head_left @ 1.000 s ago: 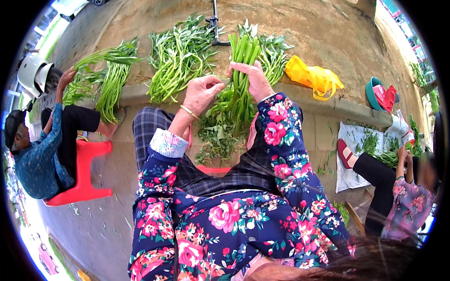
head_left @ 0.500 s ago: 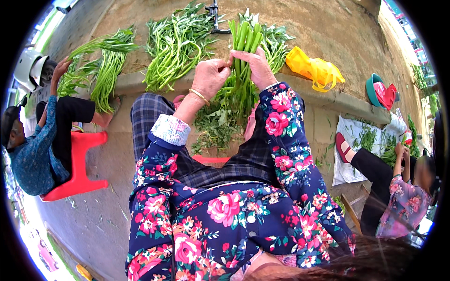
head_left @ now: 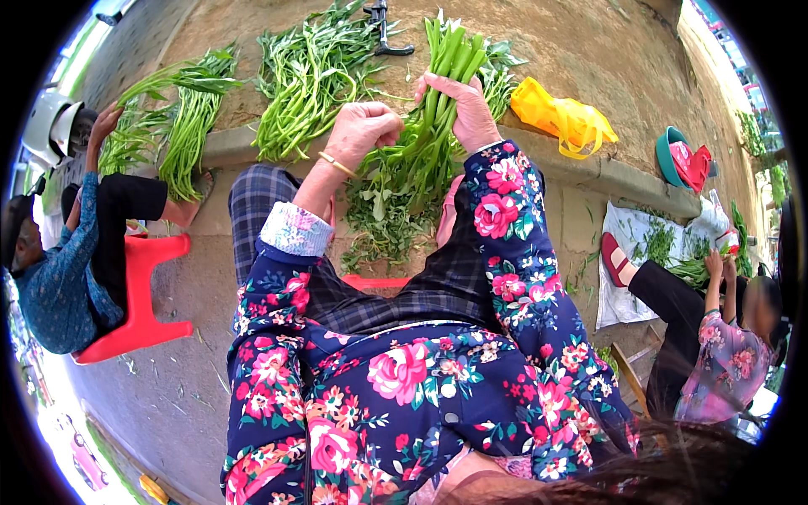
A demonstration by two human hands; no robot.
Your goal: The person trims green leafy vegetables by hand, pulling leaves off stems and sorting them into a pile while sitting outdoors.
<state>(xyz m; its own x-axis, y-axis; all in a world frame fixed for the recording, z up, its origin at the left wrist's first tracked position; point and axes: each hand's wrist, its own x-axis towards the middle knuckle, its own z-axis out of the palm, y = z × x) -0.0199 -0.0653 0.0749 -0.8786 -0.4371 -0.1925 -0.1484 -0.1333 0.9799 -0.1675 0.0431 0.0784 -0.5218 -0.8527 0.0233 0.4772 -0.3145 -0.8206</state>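
- Right hand: gripping a bunch of green stems, thumb and fingers wrapping round it; stem ends are sticking up beyond the hand, leafy part is hanging down on the near side.
- Left hand: curling closed just left of the bunch, fingertips pointing toward it. Can't tell whether it's pinching a scrap.
- Loose leafy greens: lying below both hands, between the knees. Can't tell whether they're trimmings or usable stock.
- Long-stemmed pile: lying left of and beyond the left hand, not being touched by either hand.
- Smaller leafy pile: sitting just beyond the right hand, partly hiding behind the bunch.
- Yellow bag: lying to the right of the right hand, well apart from the left.
- Progress, my read: bunch is looking well gathered, stem ends roughly together but not quite level. No tie is showing on it, so I'm judging it unfinished.
- Left over, my read: both piles beyond the hands are lying loose, no ties showing; can't tell whether they're already sorted.
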